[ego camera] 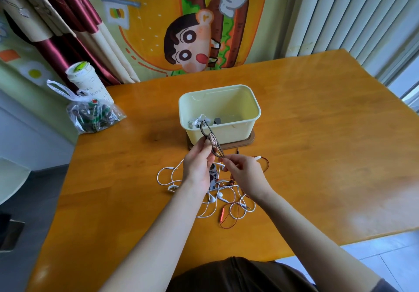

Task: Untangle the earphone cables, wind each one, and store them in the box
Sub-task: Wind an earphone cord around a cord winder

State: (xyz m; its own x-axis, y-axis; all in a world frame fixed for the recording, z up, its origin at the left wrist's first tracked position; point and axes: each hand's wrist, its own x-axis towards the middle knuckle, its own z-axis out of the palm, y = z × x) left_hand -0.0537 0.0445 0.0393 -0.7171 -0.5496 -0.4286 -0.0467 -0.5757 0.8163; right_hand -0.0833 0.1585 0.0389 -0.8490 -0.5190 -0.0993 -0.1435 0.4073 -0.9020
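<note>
A pale yellow box (235, 130) stands on a brown lid mid-table, with white and dark earphone bundles inside at its left. My left hand (198, 162) holds a dark brown cable coil (209, 138) wound in loops around its fingers, raised in front of the box. My right hand (243, 173) pinches the loose end of that dark cable by the coil's lower loop. Below both hands a tangle of white earphone cables (204, 197) and a thin red cable (229, 219) lies on the table.
The orange wooden table (317, 155) has its near edge at my body and drops off on the right. A clear plastic bag (93, 114) and a white cup (87, 80) sit at the far left corner. Curtains and a cartoon cloth hang behind.
</note>
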